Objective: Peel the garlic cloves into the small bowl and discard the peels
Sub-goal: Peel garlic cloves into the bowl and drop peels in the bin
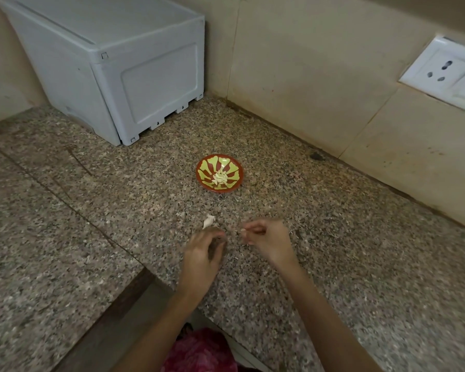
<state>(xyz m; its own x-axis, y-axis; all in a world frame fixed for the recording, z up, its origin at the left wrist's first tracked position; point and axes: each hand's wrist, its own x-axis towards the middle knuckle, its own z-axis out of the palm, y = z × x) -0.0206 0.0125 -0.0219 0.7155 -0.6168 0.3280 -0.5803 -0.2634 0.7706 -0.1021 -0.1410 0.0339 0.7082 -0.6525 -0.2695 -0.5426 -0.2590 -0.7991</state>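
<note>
Garlic piece (208, 221), white, sits at my left hand's (203, 253) curled fingertips, hold unclear; right hand (266, 240) pinches, contents untellable; peeled cloves (220, 178) in small bowl (236, 167) beyond; I should strip skin firmly, keeping peels outside.

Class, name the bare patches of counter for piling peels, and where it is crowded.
Bare counter lies right of the bowl up to the wall, and left of it before the white box. Crowded: around the left hand, right hand and garlic piece.

Speckled granite counter (333, 237) bearing small bowl (234, 170) and white plastic box (105, 63).
</note>
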